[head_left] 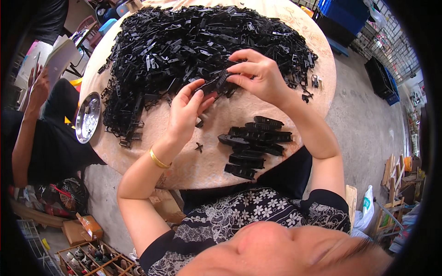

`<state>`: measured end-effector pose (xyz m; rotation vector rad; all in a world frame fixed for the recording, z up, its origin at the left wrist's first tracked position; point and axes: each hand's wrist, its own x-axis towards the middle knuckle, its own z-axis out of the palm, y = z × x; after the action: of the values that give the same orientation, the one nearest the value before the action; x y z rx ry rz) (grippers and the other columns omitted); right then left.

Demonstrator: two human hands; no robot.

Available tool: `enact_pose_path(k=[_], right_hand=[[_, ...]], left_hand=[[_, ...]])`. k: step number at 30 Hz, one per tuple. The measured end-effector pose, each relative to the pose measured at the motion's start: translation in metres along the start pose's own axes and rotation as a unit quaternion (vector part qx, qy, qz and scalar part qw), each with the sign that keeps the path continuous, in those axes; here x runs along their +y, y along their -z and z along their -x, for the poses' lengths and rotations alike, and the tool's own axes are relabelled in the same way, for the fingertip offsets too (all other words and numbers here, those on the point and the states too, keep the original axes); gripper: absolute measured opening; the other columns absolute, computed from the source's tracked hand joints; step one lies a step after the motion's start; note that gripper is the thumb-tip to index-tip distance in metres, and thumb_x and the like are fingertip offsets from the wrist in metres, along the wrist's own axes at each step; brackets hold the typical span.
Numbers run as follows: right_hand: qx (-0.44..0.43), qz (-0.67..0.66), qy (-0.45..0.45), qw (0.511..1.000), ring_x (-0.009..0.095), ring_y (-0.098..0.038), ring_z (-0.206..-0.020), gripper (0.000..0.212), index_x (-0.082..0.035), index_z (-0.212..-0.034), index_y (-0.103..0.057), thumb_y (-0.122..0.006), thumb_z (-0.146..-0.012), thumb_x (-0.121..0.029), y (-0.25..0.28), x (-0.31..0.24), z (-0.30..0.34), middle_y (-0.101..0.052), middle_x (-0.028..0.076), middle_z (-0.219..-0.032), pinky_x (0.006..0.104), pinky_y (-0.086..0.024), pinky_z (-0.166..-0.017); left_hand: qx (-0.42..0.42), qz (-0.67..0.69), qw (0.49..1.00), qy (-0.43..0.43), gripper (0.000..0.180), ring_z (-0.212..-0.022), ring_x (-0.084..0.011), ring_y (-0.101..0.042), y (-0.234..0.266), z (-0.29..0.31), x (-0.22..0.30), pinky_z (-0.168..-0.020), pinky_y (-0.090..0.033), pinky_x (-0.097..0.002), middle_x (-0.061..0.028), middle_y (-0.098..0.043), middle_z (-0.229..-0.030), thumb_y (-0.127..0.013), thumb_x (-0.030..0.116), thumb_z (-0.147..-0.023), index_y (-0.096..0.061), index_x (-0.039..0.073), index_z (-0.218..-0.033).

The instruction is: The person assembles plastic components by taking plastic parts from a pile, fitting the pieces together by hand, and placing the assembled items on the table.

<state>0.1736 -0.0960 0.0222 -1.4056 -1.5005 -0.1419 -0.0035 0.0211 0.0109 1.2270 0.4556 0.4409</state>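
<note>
A large heap of small black plastic parts (184, 41) covers the far half of the round table. At its near edge both hands meet around one slim black plastic part (211, 86). My left hand (185, 110), with a gold bangle on its wrist, grips this part between thumb and fingers. My right hand (261, 76) pinches the part's far right end; whether a second piece is there I cannot tell. Nearer to me, right of the middle, lies a small group of longer black plastic pieces (246, 148), set side by side. A small black cross-shaped piece (199, 147) lies alone below my left hand.
A shiny metal bowl (88, 117) leans at the left edge of the cloth-covered table (193, 172). Another person (39, 89) sits at the left holding papers. Blue crates (343, 18) and a dark crate (381, 79) stand on the floor at the right.
</note>
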Motion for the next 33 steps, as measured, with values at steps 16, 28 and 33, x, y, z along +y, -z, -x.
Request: enact_pose_path(k=[16, 28, 33], right_hand=[[-0.070, -0.228, -0.269, 0.933, 0.001, -0.049, -0.062, 0.016, 0.000, -0.080, -0.065, -0.072, -0.078, -0.014, -0.009, 0.004, 0.004, -0.060, 0.004, -0.100, 0.0157, -0.039, -0.053], [-0.023, -0.295, -0.261, 0.919, 0.006, -0.053, -0.059, 0.019, -0.002, -0.078, -0.065, -0.074, -0.076, -0.019, -0.024, -0.005, 0.007, -0.061, 0.003, -0.092, 0.0197, -0.044, -0.054], [-0.075, -0.020, -0.119, 0.990, 0.014, -0.056, -0.057, 0.019, -0.003, -0.072, -0.062, -0.075, -0.069, -0.016, -0.017, -0.007, 0.009, -0.060, 0.005, -0.080, 0.0257, -0.047, -0.054]], left_hand=[[0.008, -0.009, 1.000, 0.005, 0.034, -0.106, -0.0205, -0.056, -0.003, 0.001, 0.001, -0.092, -0.048, -0.0294, -0.0135, -0.053, -0.117, -0.041, 0.007, -0.095, -0.039, -0.005, -0.127], [0.011, 0.020, 1.000, 0.003, 0.034, -0.105, -0.0192, -0.057, 0.004, -0.002, -0.003, -0.093, -0.047, -0.0304, -0.0129, -0.055, -0.115, -0.042, 0.007, -0.095, -0.040, -0.004, -0.127], [-0.015, 0.017, 0.999, -0.026, 0.035, -0.102, -0.0186, -0.057, 0.002, 0.001, 0.003, -0.093, -0.047, -0.0306, -0.0135, -0.055, -0.115, -0.042, 0.008, -0.095, -0.040, -0.005, -0.127]])
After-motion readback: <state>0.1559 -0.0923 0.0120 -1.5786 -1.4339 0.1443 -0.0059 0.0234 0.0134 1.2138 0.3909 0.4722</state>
